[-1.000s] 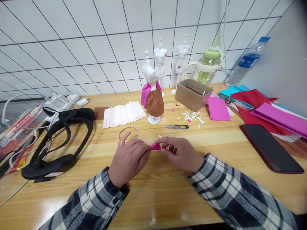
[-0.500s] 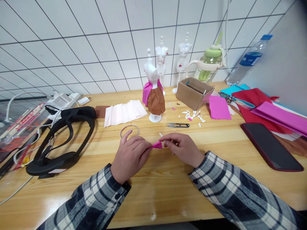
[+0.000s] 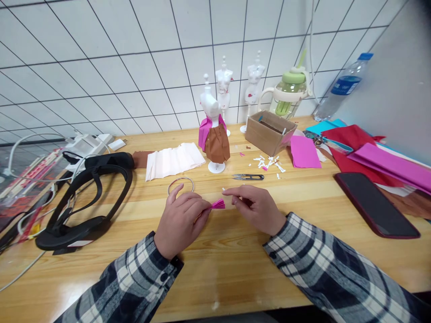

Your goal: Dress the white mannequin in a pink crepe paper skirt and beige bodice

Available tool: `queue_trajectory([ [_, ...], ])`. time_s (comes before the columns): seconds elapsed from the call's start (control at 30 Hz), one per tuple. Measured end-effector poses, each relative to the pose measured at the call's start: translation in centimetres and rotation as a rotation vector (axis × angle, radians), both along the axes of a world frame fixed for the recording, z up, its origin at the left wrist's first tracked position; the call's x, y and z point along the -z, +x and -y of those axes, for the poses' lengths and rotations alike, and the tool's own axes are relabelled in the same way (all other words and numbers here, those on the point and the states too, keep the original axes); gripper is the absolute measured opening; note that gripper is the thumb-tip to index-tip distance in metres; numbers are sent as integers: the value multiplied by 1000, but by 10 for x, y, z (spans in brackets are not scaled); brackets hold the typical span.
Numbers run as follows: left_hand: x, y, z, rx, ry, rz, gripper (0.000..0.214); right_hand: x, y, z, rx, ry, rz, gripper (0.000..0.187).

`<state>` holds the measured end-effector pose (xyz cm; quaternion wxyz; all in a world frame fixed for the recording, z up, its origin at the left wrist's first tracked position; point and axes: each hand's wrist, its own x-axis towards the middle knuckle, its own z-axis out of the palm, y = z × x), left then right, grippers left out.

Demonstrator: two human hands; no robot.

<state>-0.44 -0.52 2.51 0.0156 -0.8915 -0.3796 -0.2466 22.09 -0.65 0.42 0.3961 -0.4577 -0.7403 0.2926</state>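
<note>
Pinched between the thumb and fingers of my left hand (image 3: 183,220) is a small pleated piece of magenta paper (image 3: 218,204), fanned out at its right end. My right hand (image 3: 257,207) hovers just to the right of that fan, index finger stretched out and thumb apart, not touching it. Beyond my hands stands a small white dress form (image 3: 210,105) wearing a brown pleated paper skirt (image 3: 217,143) and a magenta paper piece (image 3: 204,133). Thread snips (image 3: 248,177) lie past my right hand. A thin metal ring (image 3: 181,179) lies behind my left hand.
Two bare dress forms (image 3: 224,87) stand by the tiled wall. A cardboard box (image 3: 266,137), white paper scraps (image 3: 269,162), magenta paper (image 3: 305,151) and a phone (image 3: 376,204) are on the right. Pleated pale paper (image 3: 175,160) and a black headset strap (image 3: 84,244) are on the left.
My right fingertips have come away from the pleated magenta paper, leaving a small gap. The left hand still pinches it. The view has shifted slightly.
</note>
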Motion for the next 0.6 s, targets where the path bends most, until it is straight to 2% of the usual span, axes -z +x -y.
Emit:
queue_trajectory([
  [0.07, -1, 1, 0, 6, 3, 4, 9, -1, 0, 1, -58, 58, 58, 33],
  [0.17, -1, 1, 0, 7, -2, 19, 8, -2, 0, 2, -41, 11, 59, 39],
  [0.3, 0, -2, 0, -36, -63, 61, 9, -1, -1, 1, 69, -178, -152, 52],
  [0.37, 2, -3, 0, -73, -86, 106, 10, 1, -6, 3, -7, -351, -276, 52],
  [0.47, 5, -1, 2, -93, -90, 178, 13, 4, -23, 10, -239, -670, -562, 59],
  [0.5, 6, 1, 3, -92, -95, 194, 14, 5, -29, 12, -262, -711, -646, 56],
  [0.6, 9, 6, 8, -85, -136, 239, 21, 7, -40, 14, -145, -686, -744, 37],
])
